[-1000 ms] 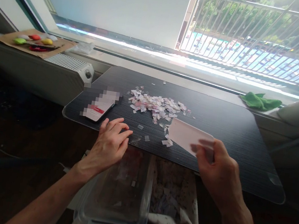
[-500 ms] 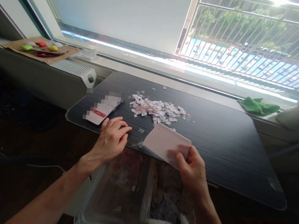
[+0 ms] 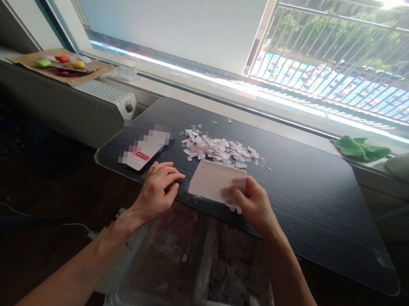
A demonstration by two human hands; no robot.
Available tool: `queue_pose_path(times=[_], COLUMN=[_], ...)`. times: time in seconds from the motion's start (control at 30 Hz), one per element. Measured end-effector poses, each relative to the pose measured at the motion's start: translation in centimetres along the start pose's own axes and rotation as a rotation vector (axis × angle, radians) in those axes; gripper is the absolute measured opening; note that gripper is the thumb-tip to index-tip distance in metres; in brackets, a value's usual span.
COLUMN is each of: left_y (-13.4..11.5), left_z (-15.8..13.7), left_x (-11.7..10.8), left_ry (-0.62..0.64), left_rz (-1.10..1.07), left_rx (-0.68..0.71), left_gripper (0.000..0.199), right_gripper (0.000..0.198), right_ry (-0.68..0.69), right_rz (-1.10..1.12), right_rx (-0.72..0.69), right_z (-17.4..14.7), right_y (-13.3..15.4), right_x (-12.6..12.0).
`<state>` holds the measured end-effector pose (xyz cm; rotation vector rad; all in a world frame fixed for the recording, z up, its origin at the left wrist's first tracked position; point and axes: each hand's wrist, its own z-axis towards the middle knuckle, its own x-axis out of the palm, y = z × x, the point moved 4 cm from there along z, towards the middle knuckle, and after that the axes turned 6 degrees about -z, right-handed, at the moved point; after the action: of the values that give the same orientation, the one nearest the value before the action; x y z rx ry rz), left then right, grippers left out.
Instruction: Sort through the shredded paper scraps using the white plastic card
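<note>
My right hand [image 3: 253, 202] grips a flat, pale pinkish-white scraper card [image 3: 213, 181] by its right end, thumb on the near face. The card has a small hole in its upper left corner and stands tilted over the dark tabletop [image 3: 298, 199]. Just beyond it lies a pile of small paper scraps [image 3: 220, 149]. A few scraps show under the card's lower right edge. My left hand [image 3: 160, 186] rests at the table's front edge with fingers apart and nothing in them, near a phone [image 3: 145, 156] that is partly blurred out.
Below the table edge stands a clear plastic bin [image 3: 166, 271], beside an open bag [image 3: 239, 277] with scraps inside. A green cloth [image 3: 360, 148] lies on the right of the sill. On the left, colourful items sit on brown paper [image 3: 42, 70] by a radiator [image 3: 109, 94].
My right hand has moved left and slightly up with the card, which now lies more level. Scraps now show beneath its lower right edge. My left hand has hardly moved.
</note>
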<state>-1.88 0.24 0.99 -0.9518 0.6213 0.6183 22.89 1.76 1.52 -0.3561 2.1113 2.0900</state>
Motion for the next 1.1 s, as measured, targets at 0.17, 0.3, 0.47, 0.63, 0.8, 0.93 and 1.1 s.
queue_pose_path(times=[0.17,0.3,0.47,0.63,0.8,0.93,1.1], left_y=[-0.1,-0.1,-0.1,-0.1,-0.1,0.0,0.2], left_z=[0.1,0.1,0.1,0.1,0.0,0.0,-0.1], left_x=[-0.1,-0.1,-0.1,-0.1,0.0,0.0,0.1], left_ry=[-0.001,-0.004,0.003,0.006,0.017,0.018,0.014], left_rz=[-0.012,-0.019,-0.016,-0.005,0.017,0.031,0.026], left_rx=[-0.018,-0.021,-0.024,-0.016,-0.008,-0.003,0.004], left_gripper=[0.026,0.026,0.026,0.025,0.024,0.025,0.025], right_gripper=[0.028,0.029,0.029,0.027,0.023,0.023,0.023], right_ry=[-0.109,-0.054,-0.048,-0.08,-0.03,-0.009,0.079], right_rz=[0.014,-0.019,0.016,0.056,-0.015,-0.005,0.022], right_rx=[0.045,0.109,0.12,0.102,0.079,0.102,0.096], right_z=[-0.9,-1.9,-2.7,-1.7,-1.4,-1.6,-2.1], right_y=[-0.4,-0.8,-0.7,-0.8,-1.0,-1.0,-0.3], right_x=[-1.9,-2.2,-2.1,-1.2,-0.6,-0.5,-0.2])
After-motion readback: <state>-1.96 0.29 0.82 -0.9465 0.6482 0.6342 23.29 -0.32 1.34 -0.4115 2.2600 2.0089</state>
